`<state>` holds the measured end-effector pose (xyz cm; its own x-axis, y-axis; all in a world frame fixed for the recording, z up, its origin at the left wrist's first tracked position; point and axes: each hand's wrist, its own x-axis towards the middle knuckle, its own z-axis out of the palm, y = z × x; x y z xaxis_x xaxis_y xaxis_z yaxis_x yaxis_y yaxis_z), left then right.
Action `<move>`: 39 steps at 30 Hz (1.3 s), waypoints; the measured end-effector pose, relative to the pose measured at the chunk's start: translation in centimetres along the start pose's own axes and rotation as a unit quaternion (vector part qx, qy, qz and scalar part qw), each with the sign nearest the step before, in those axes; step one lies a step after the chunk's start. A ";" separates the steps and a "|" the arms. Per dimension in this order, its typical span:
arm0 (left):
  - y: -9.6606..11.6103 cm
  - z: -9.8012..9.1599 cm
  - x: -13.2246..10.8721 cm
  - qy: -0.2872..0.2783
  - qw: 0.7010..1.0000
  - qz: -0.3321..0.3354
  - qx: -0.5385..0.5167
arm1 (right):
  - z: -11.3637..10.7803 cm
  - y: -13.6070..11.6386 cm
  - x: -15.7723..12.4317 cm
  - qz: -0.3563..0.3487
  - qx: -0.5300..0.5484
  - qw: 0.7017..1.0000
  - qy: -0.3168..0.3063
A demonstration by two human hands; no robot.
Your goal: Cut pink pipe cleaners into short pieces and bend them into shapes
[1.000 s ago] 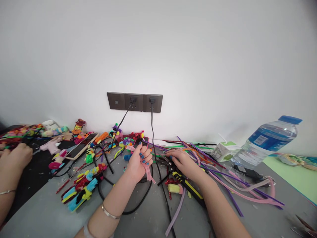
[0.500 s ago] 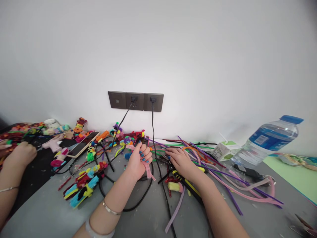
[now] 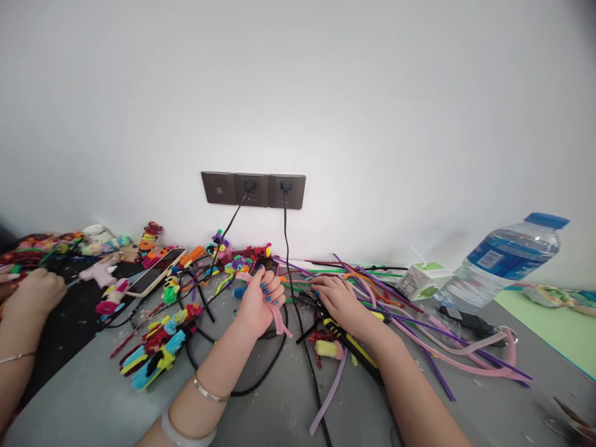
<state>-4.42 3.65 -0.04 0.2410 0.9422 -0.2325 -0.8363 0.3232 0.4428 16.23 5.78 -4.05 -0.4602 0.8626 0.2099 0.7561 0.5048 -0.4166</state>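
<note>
My left hand (image 3: 261, 301) is closed around a bundle of pink pipe cleaners (image 3: 281, 325), whose ends stick out below the fingers. To its right, my right hand (image 3: 342, 305) lies palm down with its fingers stretched out flat. It rests over a pair of pliers (image 3: 350, 345) with black and yellow handles, among loose pipe cleaners; the tool's head is partly covered by the fingers. Just below lies a small pale-yellow and pink pipe-cleaner piece (image 3: 328, 349) beside a lilac pipe cleaner (image 3: 329, 397).
Finished pipe-cleaner figures (image 3: 161, 354) and a phone (image 3: 157, 272) lie to the left. Another person's hand (image 3: 40, 295) is at the far left. A black cable (image 3: 302, 323) crosses the grey table from the sockets (image 3: 254, 189). A drink carton (image 3: 424, 279) and a tilted water bottle (image 3: 505, 261) stand right.
My two hands keep their places and the pink pipe cleaners stay in the left. At the far left, the other person's hand has shifted slightly left.
</note>
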 end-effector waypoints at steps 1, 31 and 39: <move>0.0 0.0 0.0 -0.001 1.000 0.003 -0.002 | 0.0 0.0 0.0 -0.001 0.011 1.000 0.007; -0.5 0.2 -0.3 -0.053 0.996 -0.028 0.071 | -4.6 -0.3 0.2 0.010 0.563 0.804 0.192; -1.4 0.6 -1.0 -0.105 0.971 -0.066 0.202 | -3.8 -2.6 0.1 0.071 0.642 0.763 -0.004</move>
<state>-3.19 2.28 0.07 0.4636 0.8739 -0.1465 -0.5397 0.4096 0.7355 16.02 4.73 0.42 -0.4220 0.9031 0.0789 -0.2787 -0.0465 -0.9592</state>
